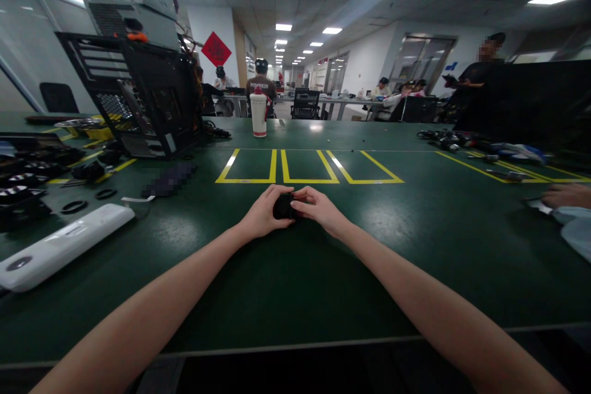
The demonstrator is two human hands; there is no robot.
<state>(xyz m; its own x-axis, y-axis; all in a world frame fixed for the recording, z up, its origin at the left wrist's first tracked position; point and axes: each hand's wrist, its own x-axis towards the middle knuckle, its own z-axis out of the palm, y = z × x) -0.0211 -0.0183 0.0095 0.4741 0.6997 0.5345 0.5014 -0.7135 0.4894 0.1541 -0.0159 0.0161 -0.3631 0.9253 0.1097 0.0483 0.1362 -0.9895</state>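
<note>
Small black object (282, 206), too small to identify, sits low over the green counter (295, 271), just in front of the yellow-taped boxes (307, 167). I've got both hands on it: left hand (261, 214) with fingers wrapped on its left side, right hand (318, 208) fingers pinching its right. White bottle (258, 114) stands farther back. White flat device (60, 246) lies left, black computer case (138, 92) behind it.

green table (286, 283) — yellow taped boxes (308, 167) | white bottle (258, 113) | open computer case (138, 95) | long white device (60, 245)
</note>
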